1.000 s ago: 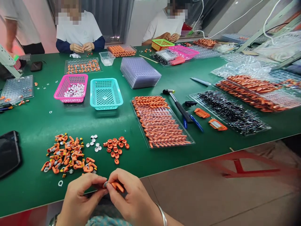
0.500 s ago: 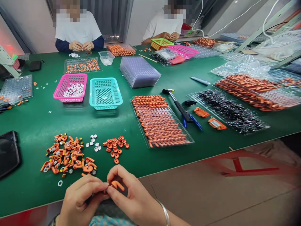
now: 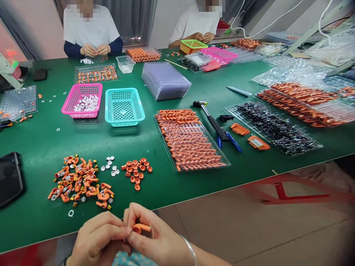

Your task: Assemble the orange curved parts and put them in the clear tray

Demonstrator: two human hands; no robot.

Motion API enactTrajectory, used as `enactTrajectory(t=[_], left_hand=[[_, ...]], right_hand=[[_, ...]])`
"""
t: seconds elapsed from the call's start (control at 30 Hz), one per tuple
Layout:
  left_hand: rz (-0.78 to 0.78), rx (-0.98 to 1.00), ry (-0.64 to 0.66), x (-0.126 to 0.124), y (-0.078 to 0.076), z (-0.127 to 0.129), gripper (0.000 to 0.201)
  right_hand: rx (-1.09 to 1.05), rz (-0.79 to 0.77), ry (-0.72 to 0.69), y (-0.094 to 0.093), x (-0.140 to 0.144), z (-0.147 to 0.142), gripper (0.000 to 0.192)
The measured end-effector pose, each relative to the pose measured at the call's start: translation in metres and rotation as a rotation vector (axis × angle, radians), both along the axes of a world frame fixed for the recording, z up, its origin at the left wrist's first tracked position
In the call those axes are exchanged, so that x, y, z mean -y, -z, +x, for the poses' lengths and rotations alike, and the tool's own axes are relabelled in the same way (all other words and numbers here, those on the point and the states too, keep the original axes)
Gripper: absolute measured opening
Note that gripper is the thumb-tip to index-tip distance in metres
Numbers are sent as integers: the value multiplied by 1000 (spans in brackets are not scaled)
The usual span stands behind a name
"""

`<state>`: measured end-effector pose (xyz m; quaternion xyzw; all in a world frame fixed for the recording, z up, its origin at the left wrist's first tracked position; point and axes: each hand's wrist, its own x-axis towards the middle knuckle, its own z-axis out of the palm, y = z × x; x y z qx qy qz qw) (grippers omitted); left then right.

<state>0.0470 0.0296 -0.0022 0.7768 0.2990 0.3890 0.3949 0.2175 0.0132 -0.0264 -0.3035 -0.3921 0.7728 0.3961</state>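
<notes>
At the table's near edge, my right hand [image 3: 156, 232] pinches an orange earbud shell [image 3: 142, 227], its stem pointing right and its hollow end partly in sight. My left hand [image 3: 100, 233] is closed, thumb and finger meeting at the shell's hollow end; anything small between those fingertips is hidden. Beyond my left hand lies a heap of orange earbud shells [image 3: 89, 178] with metal discs and yellow tabs. Small white discs [image 3: 114, 172] and round orange caps [image 3: 135, 165] lie loose to the right of the heap.
A clear tray of orange pieces [image 3: 191, 142] lies ahead right, with a hammer [image 3: 212, 120] beside it. A pink basket [image 3: 66, 108] holds white parts; a turquoise basket [image 3: 124, 123] stands alongside. A phone [image 3: 10, 179] lies left. Two people sit across the table.
Both hands have moved slightly lower in the view, still together. The earbud shell has turned: its stem now points right instead of down right, and more of its hollow shows.
</notes>
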Motion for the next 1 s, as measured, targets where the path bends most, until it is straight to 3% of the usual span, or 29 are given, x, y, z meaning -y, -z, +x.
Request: enactTrajectory(t=[0.17, 0.33, 0.43, 0.57, 0.7, 0.87, 1.0], left_hand=[[-156, 58, -110, -2, 10, 2, 8], [-463, 188, -221, -2, 23, 2, 16], [-644, 287, -244, 0, 30, 1, 18], [-756, 343, -266, 3, 33, 1, 20], [-782, 356, -263, 3, 34, 1, 19], [-754, 338, -251, 3, 33, -1, 16], [-698, 310, -226, 4, 33, -3, 14]], right_hand=[[23, -100, 63, 6, -1, 1, 47], [-70, -217, 19, 2, -8, 5, 49], [-78, -215, 41, 2, -10, 5, 48], [-76, -166, 76, 5, -7, 3, 44], [31, -30, 181, 7, -2, 2, 33], [304, 289, 332, 5, 4, 5, 7], [403, 464, 374, 3, 7, 6, 7]])
